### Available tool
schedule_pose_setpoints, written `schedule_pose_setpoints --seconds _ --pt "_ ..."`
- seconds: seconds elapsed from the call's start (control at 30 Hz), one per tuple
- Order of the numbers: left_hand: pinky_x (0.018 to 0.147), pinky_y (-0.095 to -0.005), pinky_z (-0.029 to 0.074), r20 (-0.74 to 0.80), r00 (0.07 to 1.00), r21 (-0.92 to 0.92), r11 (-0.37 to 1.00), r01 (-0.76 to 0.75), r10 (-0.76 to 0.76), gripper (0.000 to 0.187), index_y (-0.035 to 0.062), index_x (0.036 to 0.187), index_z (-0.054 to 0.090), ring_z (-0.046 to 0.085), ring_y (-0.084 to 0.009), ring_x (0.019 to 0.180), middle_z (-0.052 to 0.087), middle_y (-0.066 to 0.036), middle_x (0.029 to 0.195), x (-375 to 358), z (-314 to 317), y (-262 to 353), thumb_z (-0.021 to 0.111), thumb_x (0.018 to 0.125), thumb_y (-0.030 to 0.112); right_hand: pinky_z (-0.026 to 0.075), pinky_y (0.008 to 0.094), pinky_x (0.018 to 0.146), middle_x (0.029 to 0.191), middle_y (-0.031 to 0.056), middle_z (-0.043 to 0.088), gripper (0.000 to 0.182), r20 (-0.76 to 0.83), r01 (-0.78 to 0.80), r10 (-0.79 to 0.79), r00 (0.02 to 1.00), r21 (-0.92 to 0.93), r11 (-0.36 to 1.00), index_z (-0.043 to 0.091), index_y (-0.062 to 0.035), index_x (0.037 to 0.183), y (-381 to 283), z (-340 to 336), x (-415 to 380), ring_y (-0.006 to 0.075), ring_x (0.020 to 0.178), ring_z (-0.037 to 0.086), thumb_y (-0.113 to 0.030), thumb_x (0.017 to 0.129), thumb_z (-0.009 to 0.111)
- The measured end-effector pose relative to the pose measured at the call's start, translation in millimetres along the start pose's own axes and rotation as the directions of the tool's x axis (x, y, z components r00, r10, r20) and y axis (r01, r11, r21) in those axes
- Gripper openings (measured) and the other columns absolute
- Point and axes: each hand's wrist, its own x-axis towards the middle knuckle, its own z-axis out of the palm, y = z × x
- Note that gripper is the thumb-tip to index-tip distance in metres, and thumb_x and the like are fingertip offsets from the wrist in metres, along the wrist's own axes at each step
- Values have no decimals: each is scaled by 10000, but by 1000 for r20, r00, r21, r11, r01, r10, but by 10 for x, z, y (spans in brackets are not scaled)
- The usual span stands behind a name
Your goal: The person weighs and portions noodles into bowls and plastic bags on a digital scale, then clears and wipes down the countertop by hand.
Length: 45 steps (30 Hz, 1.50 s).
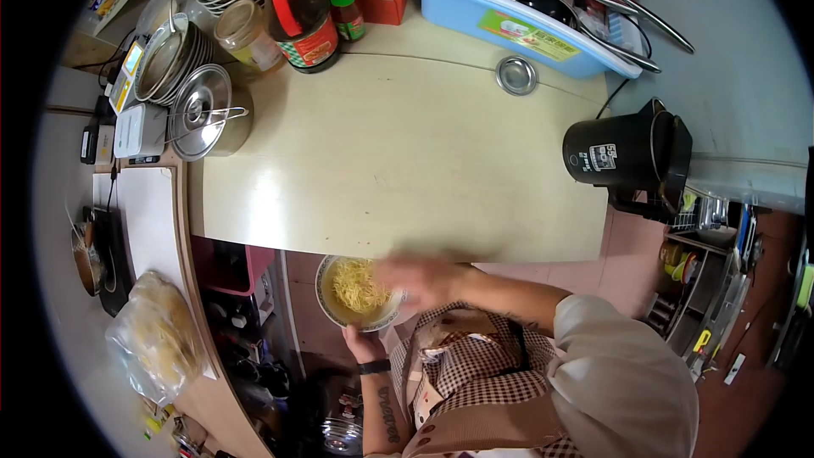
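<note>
My left hand [363, 342] grips the near rim of a patterned bowl [322, 299], a dark band on its wrist. Thin yellow noodles [359, 287] lie in a heap in that bowl, which is held just off the table's front edge. My right hand [420, 282] is smeared by motion over the bowl's right side. Its fingers cannot be made out, nor whether anything is in them.
The pale table [381, 144] lies in front of me. On it stand a black kettle [615, 153], a small metal dish [515, 75], a lidded steel pot [203, 114], a red-capped bottle [297, 21] and a blue bin [526, 30]. A plastic bag [157, 335] rests at left.
</note>
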Motion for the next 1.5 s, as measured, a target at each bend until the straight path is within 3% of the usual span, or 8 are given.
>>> schedule_pose_setpoints --seconds 0.13,0.27,0.43,0.63,0.8,0.93,1.17,1.5 --pt "488 -215 372 56 998 63 998 1 -4 381 117 1178 592 615 -104 713 668 -13 988 0 -79 24 607 875 348 402 439 1101 1450 206 480 558 -761 -652 264 592 -259 713 485 -50 1423 892 -1388 -472 383 1330 468 -83 884 626" --pt "519 -225 412 110 994 97 995 13 -24 403 123 1219 585 634 -119 784 666 -24 1050 64 -214 16 604 879 338 249 396 1212 1587 268 250 657 -842 -918 437 317 -157 363 316 65 1494 1705 -2599 -893 378 1484 237 -325 988 469" --pt "858 -378 539 136 991 65 998 7 -16 329 114 1220 574 636 -200 1042 637 -38 1172 100 -302 -43 579 913 233 199 405 1230 1585 272 256 666 -720 -881 514 467 -325 345 308 108 1482 1481 -2275 -853 379 1487 229 -342 1007 433" --pt "719 -309 545 145 989 38 999 7 -12 388 112 1260 552 650 -174 984 646 -34 1139 -62 -40 110 555 879 188 205 448 1233 1557 289 301 745 -381 -569 429 819 -641 516 298 124 1473 453 -696 -385 394 1482 245 -273 928 616" --pt "524 -209 460 173 985 57 998 11 -21 416 125 1292 535 668 -104 883 653 -19 1131 -102 -17 120 539 881 188 192 427 1244 1594 199 291 718 0 -280 314 949 -453 847 333 59 1491 -126 493 107 323 1481 277 -397 980 550" --pt "869 -331 551 194 980 -39 998 55 -46 460 108 1349 508 630 -192 1088 614 -48 1257 -73 -238 78 560 893 120 421 380 1135 1493 163 472 586 157 -214 212 965 -5 977 550 31 1345 -553 739 249 279 1396 444 -445 1055 366" --pt "729 -287 571 210 977 -103 994 -22 44 478 41 1344 477 668 -185 933 645 -91 1147 -208 -551 234 505 875 130 506 317 971 1244 121 664 318 -182 -485 554 813 316 815 628 -3 1268 -461 407 103 193 1093 642 -185 1038 508" --pt "619 -234 517 433 899 -12 998 -65 64 531 -11 1362 491 678 -138 829 667 -99 1093 -1084 -840 957 587 888 210 486 398 1060 1369 164 572 717 608 -642 424 671 763 -78 395 9 1468 -961 317 126 260 1225 592 -66 805 658"
